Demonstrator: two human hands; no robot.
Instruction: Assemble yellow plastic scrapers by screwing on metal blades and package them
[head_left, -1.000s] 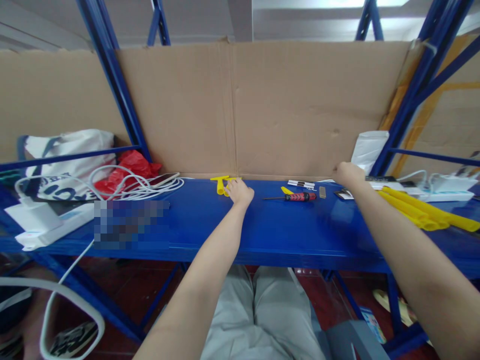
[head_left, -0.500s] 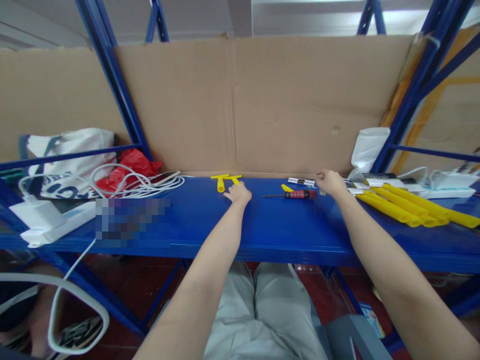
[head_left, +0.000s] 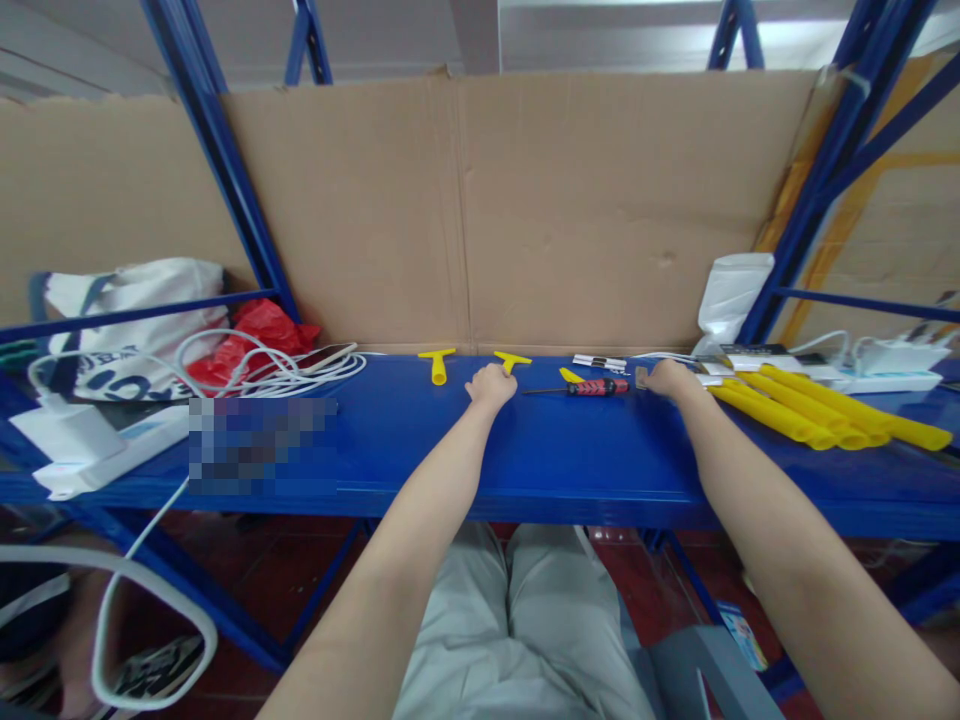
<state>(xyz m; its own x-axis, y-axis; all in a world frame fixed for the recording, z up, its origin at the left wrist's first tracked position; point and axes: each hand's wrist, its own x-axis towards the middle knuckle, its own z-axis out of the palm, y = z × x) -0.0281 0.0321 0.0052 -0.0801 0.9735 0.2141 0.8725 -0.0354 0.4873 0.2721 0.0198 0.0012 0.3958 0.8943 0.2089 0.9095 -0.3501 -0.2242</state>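
Observation:
My left hand (head_left: 493, 387) is closed around the stem of a yellow T-shaped piece (head_left: 514, 359), whose crossbar points away from me. To its left, a matching yellow T-shaped piece (head_left: 439, 373) lies by itself on the blue shelf top (head_left: 420, 450). Curled fingers of my right hand (head_left: 671, 381) pinch at a small flat brownish-grey piece (head_left: 641, 377) on the surface. Between the hands rest a screwdriver (head_left: 598, 387) with a red and black handle, a small yellow part (head_left: 571, 376) and a black-and-white strip (head_left: 599, 363).
Several yellow tubes (head_left: 817, 405) lie at the right, beside a white power strip (head_left: 896, 381). At the left are coiled white cable (head_left: 300, 375), a red plastic bag (head_left: 262, 335), a white cloth bag (head_left: 142, 320) and another power strip (head_left: 120, 450). Cardboard (head_left: 570, 210) closes off the back.
My left hand has moved right with one yellow T-shaped piece, parting it from the other. My right hand has lowered to the small flat piece.

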